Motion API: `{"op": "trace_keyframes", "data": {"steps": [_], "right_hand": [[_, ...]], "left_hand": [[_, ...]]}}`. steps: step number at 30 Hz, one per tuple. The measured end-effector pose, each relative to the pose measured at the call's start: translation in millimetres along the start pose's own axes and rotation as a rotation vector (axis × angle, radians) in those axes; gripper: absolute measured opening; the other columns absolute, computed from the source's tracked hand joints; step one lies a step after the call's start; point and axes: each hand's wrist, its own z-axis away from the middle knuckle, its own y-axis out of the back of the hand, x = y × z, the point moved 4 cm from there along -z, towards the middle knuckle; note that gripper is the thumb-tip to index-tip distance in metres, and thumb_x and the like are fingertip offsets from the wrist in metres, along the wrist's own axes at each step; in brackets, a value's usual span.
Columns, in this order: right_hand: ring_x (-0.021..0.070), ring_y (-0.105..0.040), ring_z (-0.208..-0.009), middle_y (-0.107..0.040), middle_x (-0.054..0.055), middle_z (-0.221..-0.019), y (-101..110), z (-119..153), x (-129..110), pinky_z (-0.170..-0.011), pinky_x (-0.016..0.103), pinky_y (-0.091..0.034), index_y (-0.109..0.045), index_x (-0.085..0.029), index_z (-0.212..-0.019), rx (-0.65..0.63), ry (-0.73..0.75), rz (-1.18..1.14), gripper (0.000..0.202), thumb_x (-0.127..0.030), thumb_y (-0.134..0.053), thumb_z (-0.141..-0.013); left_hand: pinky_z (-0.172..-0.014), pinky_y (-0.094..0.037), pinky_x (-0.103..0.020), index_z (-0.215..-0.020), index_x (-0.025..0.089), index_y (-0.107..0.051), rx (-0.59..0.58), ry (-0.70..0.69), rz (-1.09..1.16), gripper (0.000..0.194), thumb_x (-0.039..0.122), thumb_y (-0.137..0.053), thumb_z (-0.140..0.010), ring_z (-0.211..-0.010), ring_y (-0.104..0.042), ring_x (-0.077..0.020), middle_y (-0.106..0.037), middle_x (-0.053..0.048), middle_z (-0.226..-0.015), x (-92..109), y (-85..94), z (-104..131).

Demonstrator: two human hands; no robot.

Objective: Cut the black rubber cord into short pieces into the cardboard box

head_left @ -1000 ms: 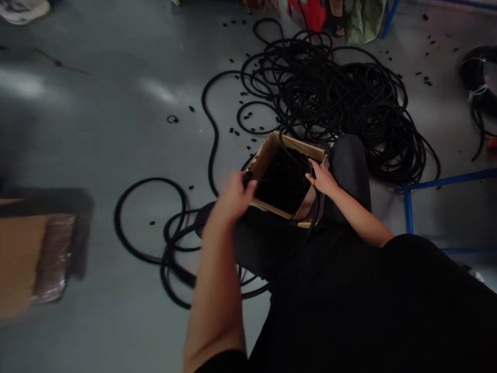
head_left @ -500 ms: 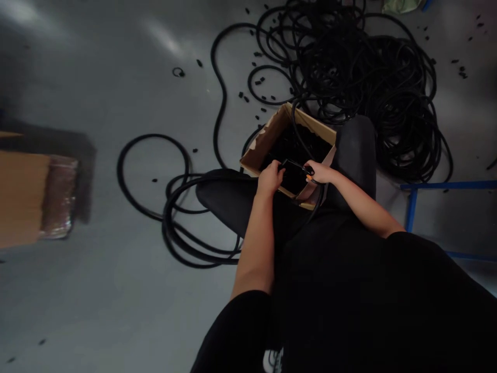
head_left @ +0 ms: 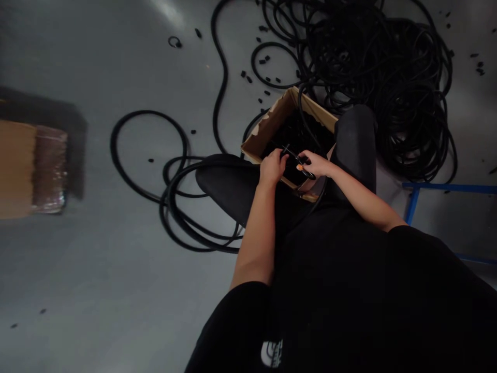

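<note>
My left hand [head_left: 273,167] is closed around a black rubber hose [head_left: 229,162] that runs in from the left across my thigh. A short end of the hose pokes out past my fingers. In my right hand [head_left: 319,165] is a pair of scissors [head_left: 308,173] with dark handles and an orange spot. Their thin blades point up and left at the hose end. Both hands are over the near part of a cardboard box [head_left: 267,126], which stands between my legs and holds dark pieces too dim to make out.
A large tangled heap of black hose [head_left: 411,93] lies beyond the box, at upper right. Loose loops [head_left: 145,111] and small black pieces [head_left: 248,77] are scattered on the floor. A blue metal frame [head_left: 413,204] stands at right, another carton [head_left: 17,168] at far left.
The scissors have turned in my right hand, and their handles now angle down to the right. My right hand has come slightly closer to my left. The camera view has shifted somewhat.
</note>
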Motion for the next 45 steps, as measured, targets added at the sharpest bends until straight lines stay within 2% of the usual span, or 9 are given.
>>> {"op": "trace_keyframes", "data": {"steps": [4, 9, 12, 17, 23, 27, 34, 39, 45], "right_hand": [[0.0201, -0.073, -0.102, -0.081, 0.006, -0.118, -2, -7, 3, -0.102, 0.034, -0.061, -0.079, -0.014, -0.153, 0.042, -0.03, -0.064, 0.05, -0.031, -0.084, -0.107], [0.0201, -0.073, -0.093, -0.079, 0.004, -0.102, -1, -8, 5, -0.093, 0.032, -0.059, -0.081, -0.012, -0.157, 0.028, -0.034, -0.069, 0.054, -0.04, -0.084, -0.111], [0.0195, -0.072, -0.093, -0.08, 0.005, -0.102, 2, -5, 3, -0.094, 0.031, -0.057, -0.083, -0.01, -0.156, 0.028, -0.02, -0.051, 0.054, -0.042, -0.083, -0.113], [0.0199, -0.073, -0.099, -0.086, 0.011, -0.119, 6, -1, 1, -0.101, 0.033, -0.057, -0.084, -0.008, -0.155, 0.009, 0.024, -0.072, 0.051, -0.038, -0.082, -0.113], [0.0232, -0.078, -0.114, -0.086, 0.014, -0.144, 4, -1, -4, -0.114, 0.037, -0.061, -0.077, -0.014, -0.165, 0.023, -0.015, -0.046, 0.059, -0.027, -0.083, -0.108], [0.0228, -0.078, -0.111, -0.086, 0.012, -0.138, 4, 2, -7, -0.113, 0.037, -0.06, -0.076, -0.015, -0.166, 0.056, -0.026, -0.048, 0.062, -0.023, -0.084, -0.105], [0.0222, -0.075, -0.1, -0.081, 0.005, -0.109, 7, 5, -9, -0.102, 0.036, -0.059, -0.08, -0.014, -0.16, 0.072, 0.019, -0.047, 0.055, -0.028, -0.082, -0.107], [0.0223, -0.078, -0.106, -0.083, 0.006, -0.109, 8, -1, -8, -0.108, 0.036, -0.059, -0.083, -0.012, -0.162, 0.082, 0.047, -0.003, 0.055, -0.021, -0.08, -0.107], [0.0233, -0.081, -0.105, -0.082, 0.006, -0.102, 10, -6, -8, -0.109, 0.037, -0.061, -0.089, -0.009, -0.15, 0.086, 0.058, -0.039, 0.045, -0.016, -0.083, -0.105]], "left_hand": [[-0.126, -0.059, -0.047, -0.159, 0.013, -0.075, -0.027, -0.026, -0.014, 0.045, 0.032, -0.054, -0.124, -0.151, -0.078, -0.0407, -0.079, -0.027, -0.162, 5, 0.6, 3], [-0.121, -0.06, -0.048, -0.163, 0.013, -0.073, -0.055, -0.035, -0.108, 0.047, 0.032, -0.052, -0.125, -0.148, -0.079, -0.0429, -0.079, -0.026, -0.162, 15, 4.8, 6], [-0.118, -0.06, -0.049, -0.162, 0.013, -0.073, -0.094, -0.035, -0.196, 0.047, 0.031, -0.051, -0.126, -0.143, -0.08, -0.0448, -0.08, -0.027, -0.158, 23, 7.5, 10], [-0.122, -0.057, -0.049, -0.16, 0.014, -0.073, -0.117, -0.07, -0.253, 0.045, 0.028, -0.049, -0.126, -0.146, -0.078, -0.0435, -0.081, -0.026, -0.154, 32, 11.7, 17], [-0.119, -0.058, -0.052, -0.163, 0.012, -0.072, -0.074, -0.012, -0.212, 0.048, 0.028, -0.047, -0.125, -0.143, -0.079, -0.0463, -0.081, -0.029, -0.152, 30, 10.3, 13], [-0.118, -0.06, -0.051, -0.156, 0.014, -0.076, -0.061, -0.013, -0.174, 0.043, 0.028, -0.051, -0.123, -0.14, -0.081, -0.0453, -0.083, -0.028, -0.148, 28, 6.9, 10], [-0.121, -0.059, -0.05, -0.157, 0.015, -0.075, -0.054, -0.054, -0.149, 0.044, 0.029, -0.05, -0.124, -0.141, -0.08, -0.0435, -0.082, -0.026, -0.151, 24, 7.4, 9], [-0.123, -0.058, -0.049, -0.159, 0.015, -0.073, -0.058, -0.002, -0.139, 0.044, 0.028, -0.049, -0.124, -0.145, -0.079, -0.0435, -0.081, -0.027, -0.155, 26, 8.2, 8], [-0.129, -0.053, -0.05, -0.162, 0.015, -0.07, -0.048, 0.033, -0.134, 0.044, 0.024, -0.053, -0.122, -0.152, -0.076, -0.0417, -0.079, -0.026, -0.161, 30, 12.9, 8]]}}
